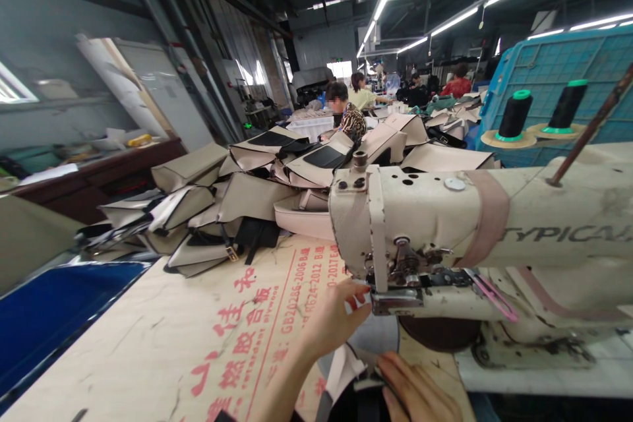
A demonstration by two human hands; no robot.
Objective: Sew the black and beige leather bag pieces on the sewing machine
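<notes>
A cream sewing machine (425,211) with a narrow lower arm stands at the right. My left hand (341,313) is at the tip of that arm, just below the needle area, its fingers curled together; whatever they pinch is hidden. Lower down, my right hand (420,386) grips a beige-and-black bag (343,369), thumb and fingers pressed on its dark edge. The bag lies in front of the arm and is partly cut off by the bottom of the view. A pink tool, perhaps tweezers (497,297), rests against the machine's lower arm.
Beige bags with black trim (252,194) are heaped behind a printed plywood tabletop (163,323). Left of it is a blue-lined bin (59,303). Two black thread cones (515,115) stand above the machine, before a blue crate (544,66). Farther back, a person in a patterned top (353,120) works.
</notes>
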